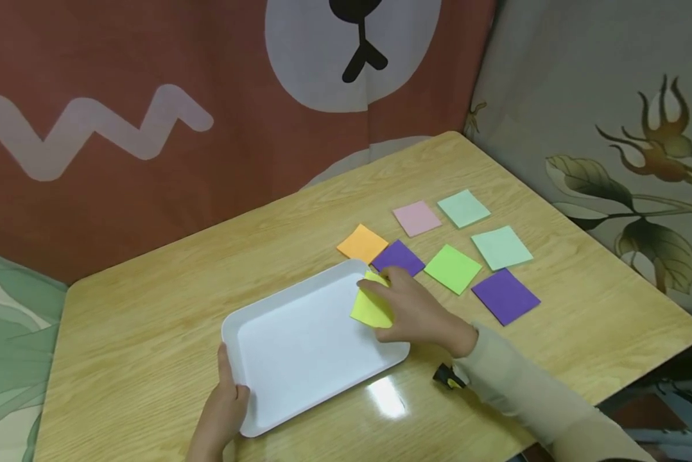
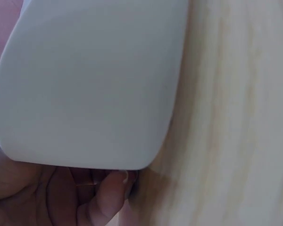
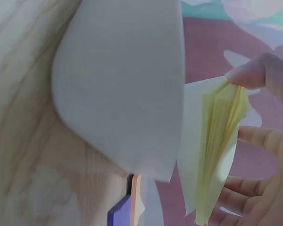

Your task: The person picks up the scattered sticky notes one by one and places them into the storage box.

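Observation:
A white rectangular tray (image 1: 317,346) lies tilted across the wooden table. My left hand (image 1: 224,407) grips its left end at the rim; in the left wrist view, curled fingers (image 2: 108,197) show just below the tray's wall (image 2: 89,89). Over the tray's right end, my right hand (image 1: 418,311) holds a yellow sticky note pad (image 1: 371,305) between thumb and fingers. Seen from the right wrist, the yellow pad (image 3: 212,141) is bent and its sheets fan apart, beside the tray's outer wall (image 3: 122,84).
Beyond the tray lie an orange pad (image 1: 362,242), a pink pad (image 1: 417,218), two mint pads (image 1: 464,208), two purple pads (image 1: 506,296) and a lime green pad (image 1: 453,269). A small black object (image 1: 449,376) shows at the right wrist. Printed curtains (image 1: 236,160) border the table (image 1: 149,333).

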Available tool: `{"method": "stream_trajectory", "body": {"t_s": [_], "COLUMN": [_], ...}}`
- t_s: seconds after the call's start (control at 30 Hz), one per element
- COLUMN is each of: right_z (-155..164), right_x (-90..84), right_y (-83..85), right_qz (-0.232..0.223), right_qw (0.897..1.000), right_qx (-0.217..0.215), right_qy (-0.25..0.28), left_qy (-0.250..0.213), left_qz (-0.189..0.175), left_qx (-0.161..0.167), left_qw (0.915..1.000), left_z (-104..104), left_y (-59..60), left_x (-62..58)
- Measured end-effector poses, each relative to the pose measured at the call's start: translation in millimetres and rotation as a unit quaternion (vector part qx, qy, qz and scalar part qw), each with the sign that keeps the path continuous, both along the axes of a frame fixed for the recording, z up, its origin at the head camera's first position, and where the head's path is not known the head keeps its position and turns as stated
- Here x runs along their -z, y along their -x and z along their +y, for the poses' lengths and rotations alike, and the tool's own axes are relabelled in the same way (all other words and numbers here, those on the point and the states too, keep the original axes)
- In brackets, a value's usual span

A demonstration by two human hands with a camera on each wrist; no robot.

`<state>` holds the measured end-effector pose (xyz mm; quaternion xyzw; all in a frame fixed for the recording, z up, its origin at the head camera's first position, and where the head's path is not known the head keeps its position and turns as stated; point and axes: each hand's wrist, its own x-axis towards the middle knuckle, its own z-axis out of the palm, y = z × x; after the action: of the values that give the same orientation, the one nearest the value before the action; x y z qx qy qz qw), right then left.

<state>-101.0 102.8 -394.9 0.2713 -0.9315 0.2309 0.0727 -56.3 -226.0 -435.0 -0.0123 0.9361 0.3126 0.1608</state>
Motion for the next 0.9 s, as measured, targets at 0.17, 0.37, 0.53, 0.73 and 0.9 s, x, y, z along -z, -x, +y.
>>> {"method": "stream_trajectory", "body": {"t_s": [0.17, 0.37, 0.53, 0.73, 0.9], "right_z": [-10, -19, -26, -30, -33], "right_x": [-0.4, 2.3, 1.6, 3.4, 9.4], "right_y": [7.5, 15.6, 22.5, 28.9, 33.9], "right_qz": [0.009, 0.008, 0.011, -0.018, -0.036], "right_qw": [0.999, 0.997, 0.994, 0.989, 0.985], "right_qx": [-0.033, -0.075, -0.100, -0.124, -0.140], "right_qy": [-0.010, -0.019, -0.049, -0.082, -0.100], "left_qy": [0.009, 0.010, 0.005, -0.004, -0.014], "left_qz": [0.004, 0.000, -0.004, 0.000, 0.005], "left_qx": [-0.008, -0.019, -0.027, -0.026, -0.027], "left_qw": [0.9999, 0.9998, 0.9996, 0.9997, 0.9995], "left_z": [0, -1, 0, 1, 3], "left_y": [-1.1, -3.0, -3.6, -2.7, -3.1], "left_x": [1.4, 0.4, -1.9, -2.9, -0.8]}}
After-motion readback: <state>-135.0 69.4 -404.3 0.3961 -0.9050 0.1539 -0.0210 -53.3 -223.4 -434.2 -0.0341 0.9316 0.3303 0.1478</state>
